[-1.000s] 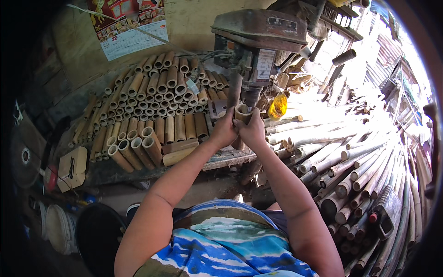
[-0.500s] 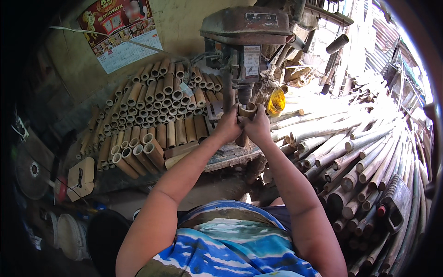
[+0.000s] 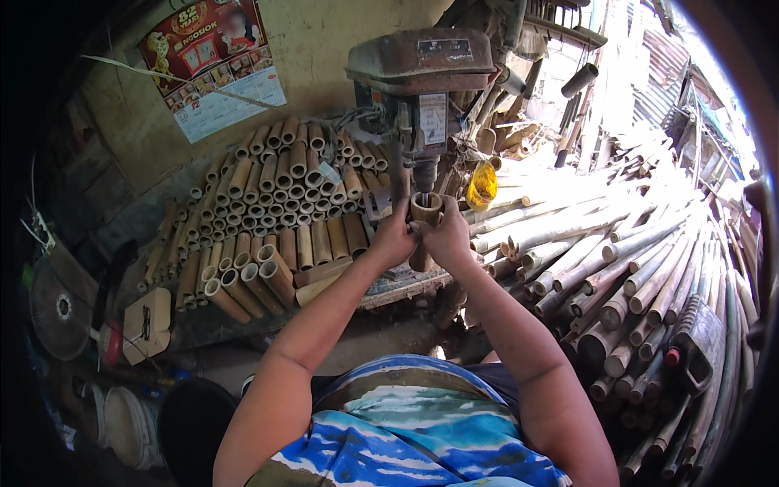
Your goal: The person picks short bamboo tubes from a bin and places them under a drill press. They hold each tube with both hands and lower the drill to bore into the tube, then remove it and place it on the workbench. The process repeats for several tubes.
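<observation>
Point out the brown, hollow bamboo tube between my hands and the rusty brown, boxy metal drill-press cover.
Brown, hollow bamboo tube [image 3: 424, 214]: head view, outer wall just below its open upper end.
Rusty brown, boxy metal drill-press cover [image 3: 415, 64]: head view, near the middle of its front.

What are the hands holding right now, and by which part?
A bamboo tube, held by its sides near the open upper end, between left hand and right hand.

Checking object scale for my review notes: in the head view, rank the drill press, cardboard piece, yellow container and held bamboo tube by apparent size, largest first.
1. Drill press
2. Cardboard piece
Smaller, unranked: yellow container and bamboo tube; they look close in size, and the latter is partly covered.
</observation>
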The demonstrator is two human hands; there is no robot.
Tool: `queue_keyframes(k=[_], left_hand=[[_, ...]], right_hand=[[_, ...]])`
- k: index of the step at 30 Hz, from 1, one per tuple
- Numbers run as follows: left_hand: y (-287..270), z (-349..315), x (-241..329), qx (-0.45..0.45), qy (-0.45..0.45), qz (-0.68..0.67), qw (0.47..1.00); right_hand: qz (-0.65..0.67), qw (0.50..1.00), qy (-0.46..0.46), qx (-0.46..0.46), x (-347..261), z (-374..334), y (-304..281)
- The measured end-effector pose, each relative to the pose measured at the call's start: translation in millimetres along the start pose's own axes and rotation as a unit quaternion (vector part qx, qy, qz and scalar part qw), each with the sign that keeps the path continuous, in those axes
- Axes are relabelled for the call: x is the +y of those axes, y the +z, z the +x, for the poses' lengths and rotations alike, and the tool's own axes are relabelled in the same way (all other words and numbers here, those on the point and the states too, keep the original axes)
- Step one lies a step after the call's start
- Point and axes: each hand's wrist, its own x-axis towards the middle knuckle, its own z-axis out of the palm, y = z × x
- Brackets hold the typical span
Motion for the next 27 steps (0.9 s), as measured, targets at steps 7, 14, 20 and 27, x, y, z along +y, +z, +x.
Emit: queue_keyframes(k=[7,14,20,27], left_hand=[[-7,10,-26,0.028,0.027,-0.032,0.999],[-5,29,-45,0.016,0.042,0.023,0.999],[8,38,-43,-0.035,0.073,0.014,0.997],[16,30,-34,-0.052,0.047,0.056,0.996]], right_hand=[[0.02,0.999,0.014,-0.025,-6,8,17],[-0.013,0.999,0.025,-0.014,-1,22,24],[-0.012,0.999,0.036,-0.004,16,24,14],[0.024,0.999,0.04,0.005,23,8,3]])
